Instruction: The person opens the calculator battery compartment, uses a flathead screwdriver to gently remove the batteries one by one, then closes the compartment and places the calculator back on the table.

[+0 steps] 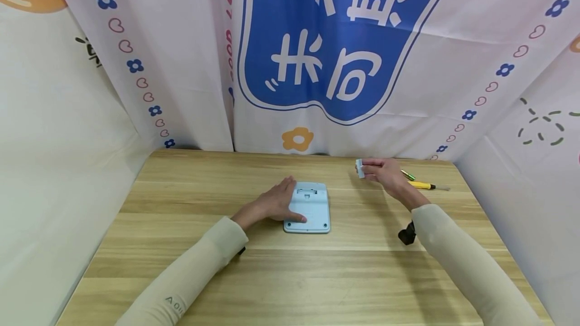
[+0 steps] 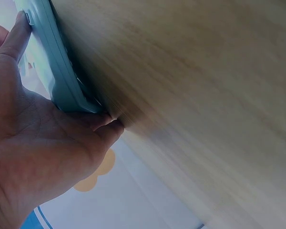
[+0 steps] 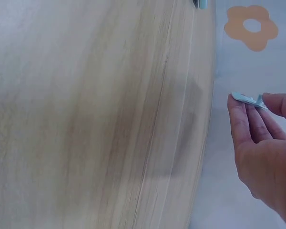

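A light blue calculator (image 1: pixel 312 208) lies back side up on the table, with an uncovered battery slot (image 1: pixel 307 192) near its far end. My left hand (image 1: pixel 277 200) holds it from the left, thumb across the back and fingers along the edge. The left wrist view shows the calculator's side (image 2: pixel 62 71) against the left palm (image 2: pixel 43 143). Off to the right and above the table, my right hand (image 1: pixel 384 172) pinches a small light blue battery cover (image 1: pixel 360 168). In the right wrist view the cover (image 3: pixel 248 99) sits between thumb and fingertips.
Beyond the right hand lie a green battery (image 1: pixel 408 175) and a yellow-handled screwdriver (image 1: pixel 421 185), both partly hidden by the hand. A printed cloth (image 1: pixel 199 89) hangs at the table's back edge. The wooden table (image 1: pixel 299 280) stretches toward me.
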Demonstrator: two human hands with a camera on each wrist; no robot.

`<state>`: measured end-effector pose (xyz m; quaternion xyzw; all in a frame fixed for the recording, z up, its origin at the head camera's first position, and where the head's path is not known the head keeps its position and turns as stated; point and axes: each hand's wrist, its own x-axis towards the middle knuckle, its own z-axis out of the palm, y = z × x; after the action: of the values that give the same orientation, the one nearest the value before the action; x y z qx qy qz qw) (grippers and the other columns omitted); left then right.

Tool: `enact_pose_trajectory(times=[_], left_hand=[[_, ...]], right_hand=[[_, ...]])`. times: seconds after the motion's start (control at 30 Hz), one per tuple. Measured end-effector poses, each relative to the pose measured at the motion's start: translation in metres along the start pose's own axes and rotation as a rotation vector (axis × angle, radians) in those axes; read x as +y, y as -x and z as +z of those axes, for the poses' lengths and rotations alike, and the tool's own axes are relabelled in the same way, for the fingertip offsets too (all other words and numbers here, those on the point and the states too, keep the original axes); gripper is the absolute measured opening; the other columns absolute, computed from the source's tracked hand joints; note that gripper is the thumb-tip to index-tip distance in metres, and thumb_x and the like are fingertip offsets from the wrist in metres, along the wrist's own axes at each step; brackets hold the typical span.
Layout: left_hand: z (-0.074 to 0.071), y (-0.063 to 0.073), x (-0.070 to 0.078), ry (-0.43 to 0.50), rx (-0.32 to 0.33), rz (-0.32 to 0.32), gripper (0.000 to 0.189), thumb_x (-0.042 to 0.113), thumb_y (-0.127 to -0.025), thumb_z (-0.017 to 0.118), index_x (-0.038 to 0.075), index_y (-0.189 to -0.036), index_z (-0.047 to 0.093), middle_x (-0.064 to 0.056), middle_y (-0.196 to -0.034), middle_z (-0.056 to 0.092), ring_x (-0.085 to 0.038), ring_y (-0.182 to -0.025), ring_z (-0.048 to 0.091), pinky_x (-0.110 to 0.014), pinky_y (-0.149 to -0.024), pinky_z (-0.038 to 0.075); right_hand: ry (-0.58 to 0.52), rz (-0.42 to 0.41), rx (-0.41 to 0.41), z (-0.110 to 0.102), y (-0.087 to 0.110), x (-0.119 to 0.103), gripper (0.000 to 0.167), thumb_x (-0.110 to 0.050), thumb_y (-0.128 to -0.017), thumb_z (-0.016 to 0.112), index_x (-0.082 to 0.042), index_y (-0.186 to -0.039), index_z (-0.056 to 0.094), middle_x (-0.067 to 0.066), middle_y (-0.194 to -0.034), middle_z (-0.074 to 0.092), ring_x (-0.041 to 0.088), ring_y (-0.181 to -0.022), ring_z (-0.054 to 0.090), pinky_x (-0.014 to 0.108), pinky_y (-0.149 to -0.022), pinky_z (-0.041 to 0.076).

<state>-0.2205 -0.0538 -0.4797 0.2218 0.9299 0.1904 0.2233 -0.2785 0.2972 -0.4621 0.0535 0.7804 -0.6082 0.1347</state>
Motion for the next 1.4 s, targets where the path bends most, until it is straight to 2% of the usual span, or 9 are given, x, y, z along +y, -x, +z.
enact_pose_trajectory(times=[0.53, 0.73, 0.97, 1.4], left_hand=[[0.001, -0.001, 0.002, 0.001, 0.002, -0.008, 0.122, 0.063, -0.09, 0.077, 0.0, -0.169, 0.009, -0.019, -0.177, 0.006, -0.033, -0.164, 0.013, -0.052, -0.131, 0.021], [0.001, -0.001, 0.001, 0.003, -0.001, -0.01, 0.123, 0.063, -0.09, 0.078, 0.0, -0.169, 0.008, -0.019, -0.178, 0.005, -0.033, -0.164, 0.011, -0.051, -0.131, 0.019], [0.001, -0.002, 0.001, -0.001, 0.002, -0.008, 0.123, 0.063, -0.09, 0.078, 0.0, -0.169, 0.008, -0.019, -0.177, 0.006, -0.033, -0.164, 0.011, -0.051, -0.131, 0.018], [0.0, -0.001, 0.001, 0.007, -0.003, -0.01, 0.123, 0.062, -0.09, 0.078, -0.001, -0.169, 0.007, -0.019, -0.177, 0.006, -0.033, -0.164, 0.012, -0.052, -0.131, 0.019]], right_hand=[[0.008, -0.058, -0.061, 0.016, 0.007, -0.005, 0.039, -0.003, -0.105, 0.064, 0.011, -0.141, 0.06, 0.031, -0.142, 0.061, 0.023, -0.113, 0.072, 0.046, -0.106, 0.055], [0.019, -0.054, -0.075, 0.02, 0.009, -0.007, 0.039, -0.002, -0.105, 0.063, 0.01, -0.142, 0.059, 0.032, -0.143, 0.06, 0.03, -0.119, 0.07, 0.038, -0.102, 0.058], [0.024, -0.063, -0.076, 0.024, 0.012, -0.01, 0.037, -0.001, -0.105, 0.064, 0.01, -0.14, 0.061, 0.03, -0.14, 0.064, 0.022, -0.111, 0.074, 0.034, -0.096, 0.061], [0.061, -0.056, -0.108, 0.03, 0.015, -0.015, 0.039, -0.003, -0.105, 0.065, 0.01, -0.141, 0.061, 0.031, -0.141, 0.063, 0.028, -0.117, 0.071, 0.034, -0.098, 0.06]])
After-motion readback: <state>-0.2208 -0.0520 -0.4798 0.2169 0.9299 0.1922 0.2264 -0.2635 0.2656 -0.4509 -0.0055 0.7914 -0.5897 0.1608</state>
